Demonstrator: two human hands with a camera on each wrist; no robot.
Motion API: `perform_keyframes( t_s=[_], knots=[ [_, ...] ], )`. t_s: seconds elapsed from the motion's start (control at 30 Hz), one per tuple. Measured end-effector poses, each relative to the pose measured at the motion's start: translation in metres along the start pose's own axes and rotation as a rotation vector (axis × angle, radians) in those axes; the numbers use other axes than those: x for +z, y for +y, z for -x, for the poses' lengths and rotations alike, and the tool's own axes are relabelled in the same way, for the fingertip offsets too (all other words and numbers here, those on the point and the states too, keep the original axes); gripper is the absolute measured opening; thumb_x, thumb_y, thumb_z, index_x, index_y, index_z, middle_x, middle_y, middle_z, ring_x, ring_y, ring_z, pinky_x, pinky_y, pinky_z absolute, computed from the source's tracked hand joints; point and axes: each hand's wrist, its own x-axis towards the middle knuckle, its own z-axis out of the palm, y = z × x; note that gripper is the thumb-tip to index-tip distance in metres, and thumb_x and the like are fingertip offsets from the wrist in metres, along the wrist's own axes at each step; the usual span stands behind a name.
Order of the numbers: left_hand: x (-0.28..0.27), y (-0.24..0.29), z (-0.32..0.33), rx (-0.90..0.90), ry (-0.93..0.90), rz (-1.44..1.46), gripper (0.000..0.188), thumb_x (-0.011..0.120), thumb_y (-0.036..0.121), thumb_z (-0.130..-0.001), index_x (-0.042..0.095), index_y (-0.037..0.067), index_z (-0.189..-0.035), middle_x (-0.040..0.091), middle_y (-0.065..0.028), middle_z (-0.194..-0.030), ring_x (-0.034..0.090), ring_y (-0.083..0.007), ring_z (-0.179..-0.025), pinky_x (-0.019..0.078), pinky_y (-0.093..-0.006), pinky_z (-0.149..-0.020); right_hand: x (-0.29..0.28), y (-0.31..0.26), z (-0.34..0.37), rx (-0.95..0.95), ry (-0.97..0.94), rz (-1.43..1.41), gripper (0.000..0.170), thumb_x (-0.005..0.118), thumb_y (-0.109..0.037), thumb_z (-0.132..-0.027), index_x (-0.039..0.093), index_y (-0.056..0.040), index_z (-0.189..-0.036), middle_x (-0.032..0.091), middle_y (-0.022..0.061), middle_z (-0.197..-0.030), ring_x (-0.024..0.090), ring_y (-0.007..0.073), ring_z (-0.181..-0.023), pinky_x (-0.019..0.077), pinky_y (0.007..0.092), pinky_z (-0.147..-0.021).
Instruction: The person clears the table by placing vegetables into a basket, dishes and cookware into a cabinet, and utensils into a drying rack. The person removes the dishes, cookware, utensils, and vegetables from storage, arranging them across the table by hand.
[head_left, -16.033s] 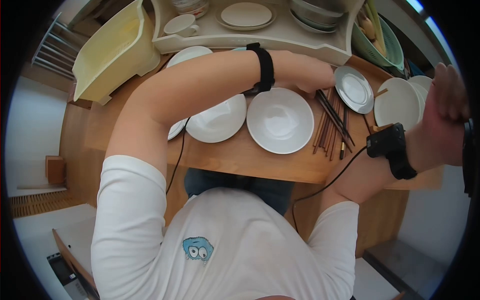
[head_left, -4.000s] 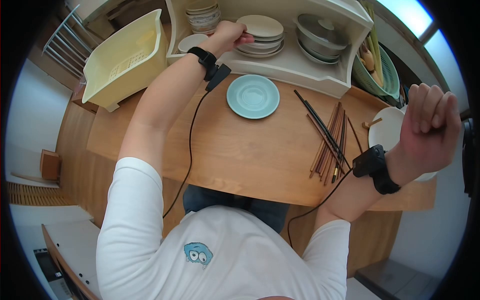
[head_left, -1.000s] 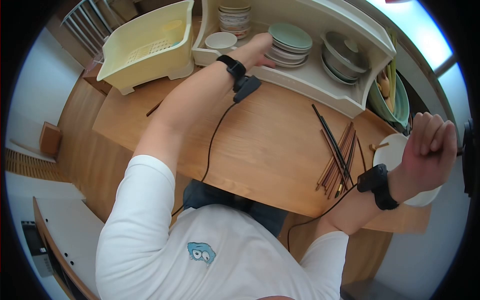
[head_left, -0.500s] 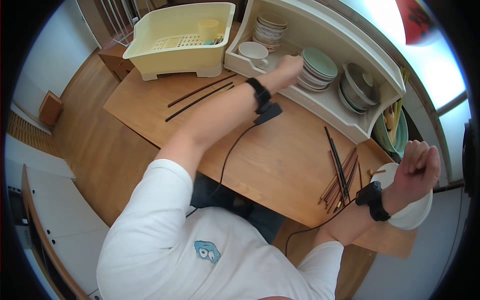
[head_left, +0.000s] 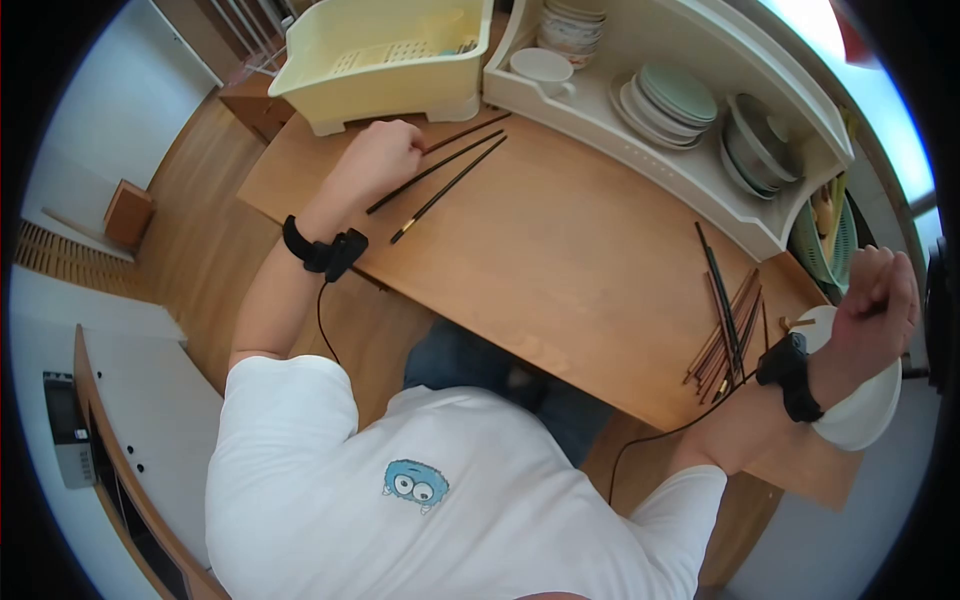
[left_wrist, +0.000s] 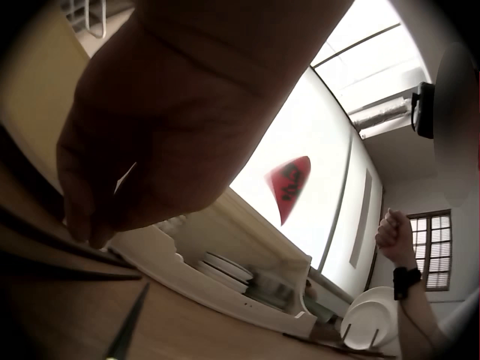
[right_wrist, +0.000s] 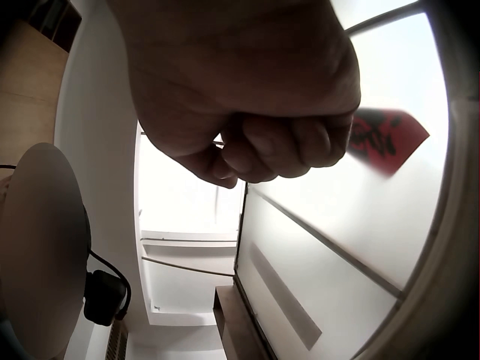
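In the head view, my left hand [head_left: 375, 160] is low over the left end of the table, with its thumb and finger pinching at a brown chopstick [head_left: 467, 132]. The left wrist view shows the fingertips together right at that dark stick, whose near end the hand covers. Two more chopsticks lie beside it, a black one [head_left: 440, 170] and one with a gold-coloured band [head_left: 447, 190]. My right hand [head_left: 873, 305] is raised at the far right, its fingers loosely curled with nothing in them, above white plates [head_left: 870, 410].
A yellow dish basin [head_left: 375, 108] stands behind the left hand. The white shelf [head_left: 620, 150] at the back bears bowls, a cup [head_left: 541, 66], stacked plates [head_left: 678, 90] and metal pots [head_left: 760, 140]. Several chopsticks [head_left: 725, 340] lie heaped at right, before a green basket [head_left: 830, 235].
Large plates have left the table's middle since the oldest frame; the turquoise plate now tops the shelf stack. My left hand has moved from that stack leftward to the chopsticks. The right stays raised.
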Motion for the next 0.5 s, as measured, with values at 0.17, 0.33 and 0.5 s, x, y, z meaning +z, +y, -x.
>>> perform_keyframes(
  t_s=[0.17,0.33,0.5],
  knots=[
    [0.005,-0.039,0.014,0.006,-0.023,-0.045,0.034,0.065,0.026,-0.091,0.070,-0.002,-0.110,0.070,-0.0207,-0.104,0.068,-0.0350,-0.097,0.0537,-0.0417,-0.087,-0.013,0.000,-0.001,0.053,-0.018,-0.034,0.038,0.045,-0.010,-0.102,0.036,-0.0073,-0.064,0.032,0.0022,-0.060,0.029,0.0109,-0.055,0.0242,0.0295,-0.056],
    [0.026,-0.028,0.023,0.183,0.027,-0.046,0.054,0.073,0.038,-0.086,0.064,-0.001,-0.121,0.062,-0.0199,-0.111,0.059,-0.0366,-0.107,0.0495,-0.0398,-0.093,-0.016,-0.002,-0.001,0.071,-0.016,-0.049,0.038,0.044,-0.009,-0.102,0.036,-0.0073,-0.064,0.033,0.0026,-0.061,0.028,0.0114,-0.056,0.0245,0.0295,-0.057],
    [0.037,-0.004,0.029,0.260,-0.058,0.084,0.035,0.072,0.026,-0.087,0.066,0.000,-0.110,0.062,-0.0177,-0.105,0.060,-0.0362,-0.102,0.0504,-0.0421,-0.089,-0.015,-0.005,-0.002,0.073,-0.038,-0.039,0.038,0.044,-0.009,-0.102,0.036,-0.0069,-0.065,0.033,0.0030,-0.061,0.027,0.0116,-0.057,0.0243,0.0297,-0.058]
  ],
)
